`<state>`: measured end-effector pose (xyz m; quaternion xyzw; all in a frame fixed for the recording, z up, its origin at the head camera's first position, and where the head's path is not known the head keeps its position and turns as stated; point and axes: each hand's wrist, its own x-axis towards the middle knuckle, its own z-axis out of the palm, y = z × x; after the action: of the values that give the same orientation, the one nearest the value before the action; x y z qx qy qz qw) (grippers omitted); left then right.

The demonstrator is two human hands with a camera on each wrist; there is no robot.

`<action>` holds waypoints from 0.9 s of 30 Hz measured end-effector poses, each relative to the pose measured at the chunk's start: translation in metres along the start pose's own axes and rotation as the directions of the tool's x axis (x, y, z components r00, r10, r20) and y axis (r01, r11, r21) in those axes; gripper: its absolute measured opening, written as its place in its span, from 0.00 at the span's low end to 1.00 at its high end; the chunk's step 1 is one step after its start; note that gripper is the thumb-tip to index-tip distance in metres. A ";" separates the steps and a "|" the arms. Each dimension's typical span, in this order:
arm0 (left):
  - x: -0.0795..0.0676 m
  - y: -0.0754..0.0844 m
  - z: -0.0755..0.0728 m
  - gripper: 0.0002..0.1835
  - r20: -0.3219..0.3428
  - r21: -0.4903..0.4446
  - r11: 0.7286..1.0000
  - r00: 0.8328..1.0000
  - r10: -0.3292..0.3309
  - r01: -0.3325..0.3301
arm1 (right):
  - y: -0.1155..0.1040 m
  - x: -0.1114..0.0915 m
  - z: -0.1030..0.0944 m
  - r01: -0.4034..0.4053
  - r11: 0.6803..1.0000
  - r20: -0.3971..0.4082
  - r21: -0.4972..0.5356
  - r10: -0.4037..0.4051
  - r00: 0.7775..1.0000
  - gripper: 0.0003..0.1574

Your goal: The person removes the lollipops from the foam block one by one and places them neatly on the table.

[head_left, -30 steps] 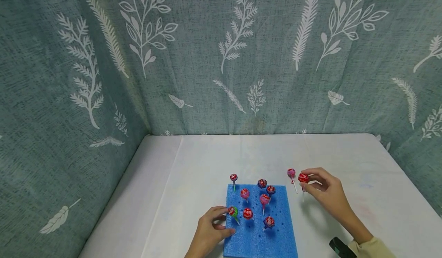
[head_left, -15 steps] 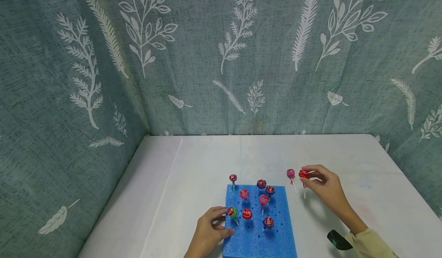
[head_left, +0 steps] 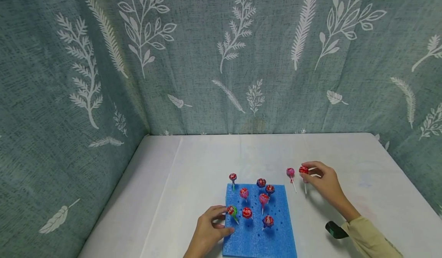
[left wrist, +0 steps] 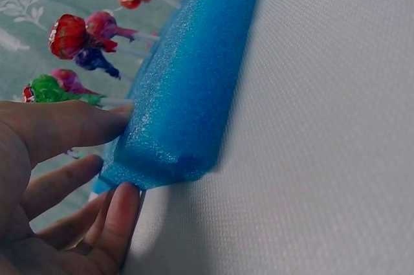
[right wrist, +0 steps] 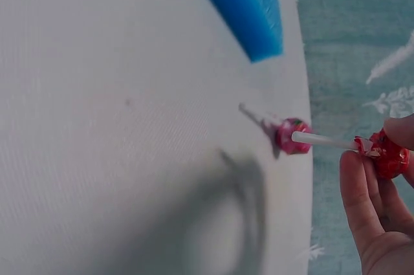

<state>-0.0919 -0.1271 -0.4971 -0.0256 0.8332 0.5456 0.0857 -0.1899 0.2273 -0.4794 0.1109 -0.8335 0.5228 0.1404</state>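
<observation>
In the head view, my right hand [head_left: 322,179] pinches a red-wrapped lollipop [head_left: 304,170] by its candy head, white stick down. The right wrist view shows thumb and fingers around its wrapper. Beside it is a pink lollipop [head_left: 290,172] on the white table. My left hand [head_left: 208,229] grips the left edge of a blue foam block [head_left: 241,246]; the left wrist view shows the thumb over the top edge and other fingers against the side. Close to those fingertips stands a green and red lollipop [head_left: 232,211], one of several stuck upright in the foam.
Small holes dot the foam's top. A dark wrist device [head_left: 335,230] sits by the light yellow sleeve [head_left: 373,239] of the right arm. Behind and left of the white table [head_left: 179,166] hangs a teal leaf-patterned curtain [head_left: 200,58].
My right hand has moved slightly away from me, lifting the red lollipop so that more of its white stick shows. The left hand and the foam block have stayed in place.
</observation>
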 end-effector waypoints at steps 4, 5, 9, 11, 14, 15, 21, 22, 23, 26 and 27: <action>0.001 0.000 0.000 0.29 -0.004 0.005 1.000 1.000 -0.004 0.004 | 0.006 0.003 0.000 -0.012 1.000 0.011 -0.009 0.012 1.000 0.18; 0.001 0.000 0.001 0.29 -0.005 0.006 1.000 1.000 -0.004 0.004 | 0.007 0.003 0.000 -0.016 1.000 0.012 -0.016 0.017 1.000 0.18; 0.000 -0.001 0.001 0.29 -0.010 0.009 1.000 1.000 0.003 -0.003 | 0.012 0.005 0.000 -0.048 0.998 0.025 -0.050 0.049 0.998 0.19; 0.000 -0.001 0.001 0.29 -0.012 0.009 1.000 1.000 0.003 -0.003 | 0.014 0.007 0.000 -0.070 0.995 0.031 -0.070 0.072 0.997 0.19; -0.001 0.000 0.001 0.28 -0.017 0.011 1.000 1.000 -0.006 0.006 | 0.017 0.009 0.000 -0.106 0.989 0.034 -0.106 0.110 0.993 0.18; -0.001 0.000 0.001 0.28 -0.018 0.012 1.000 1.000 -0.011 0.011 | 0.017 0.010 0.001 -0.117 0.986 0.036 -0.117 0.122 0.992 0.19; -0.002 0.001 0.000 0.29 -0.011 0.001 1.000 1.000 -0.014 0.014 | 0.019 0.016 0.003 -0.189 0.973 0.052 -0.130 0.197 0.979 0.21; -0.002 0.001 0.000 0.29 -0.008 -0.003 1.000 1.000 -0.013 0.013 | 0.020 0.016 0.003 -0.196 0.971 0.052 -0.134 0.204 0.978 0.21; -0.002 0.001 0.000 0.29 -0.006 -0.007 1.000 1.000 -0.013 0.013 | 0.020 0.017 0.004 -0.199 0.969 0.051 -0.144 0.209 0.977 0.20; -0.001 0.001 0.000 0.29 -0.003 -0.009 1.000 1.000 -0.010 0.010 | 0.022 0.018 0.005 -0.205 0.963 0.054 -0.176 0.217 0.975 0.20; -0.002 0.000 0.000 0.29 -0.002 -0.010 1.000 1.000 -0.011 0.011 | 0.023 0.018 0.005 -0.208 0.961 0.057 -0.183 0.221 0.974 0.21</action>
<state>-0.0903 -0.1270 -0.4965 -0.0311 0.8306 0.5491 0.0877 -0.2151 0.2316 -0.4946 0.0271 -0.8882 0.4547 0.0600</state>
